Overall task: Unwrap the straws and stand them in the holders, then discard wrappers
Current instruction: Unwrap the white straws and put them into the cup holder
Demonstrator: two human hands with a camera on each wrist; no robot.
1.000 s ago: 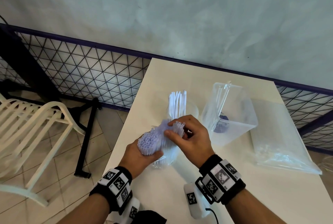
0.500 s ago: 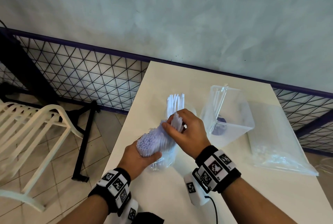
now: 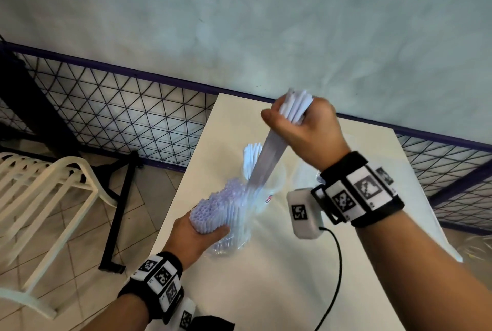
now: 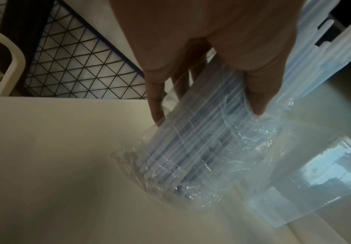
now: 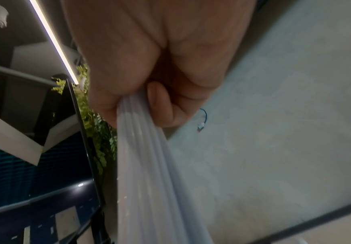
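My left hand (image 3: 198, 235) grips a big bundle of pale straws (image 3: 215, 207) still in its clear plastic wrapper (image 4: 191, 156), low over the table. My right hand (image 3: 300, 123) is raised above it and grips a small bunch of straws (image 3: 269, 149) drawn up out of the bundle; its fingers are curled round the bunch (image 5: 149, 156). Behind the bundle stands a clear cup holder (image 3: 266, 179) with several white straws (image 3: 251, 155) upright in it.
The white table (image 3: 266, 277) has its left edge close to my left hand. A white plastic chair (image 3: 40, 197) and a black stand are on the tiled floor to the left. A mesh fence (image 3: 119, 112) runs behind. A clear bag (image 4: 327, 181) lies on the table.
My right hand has lifted up and away from the bundle, drawing a bunch of straws out with it. The left hand keeps its hold on the wrapped bundle.
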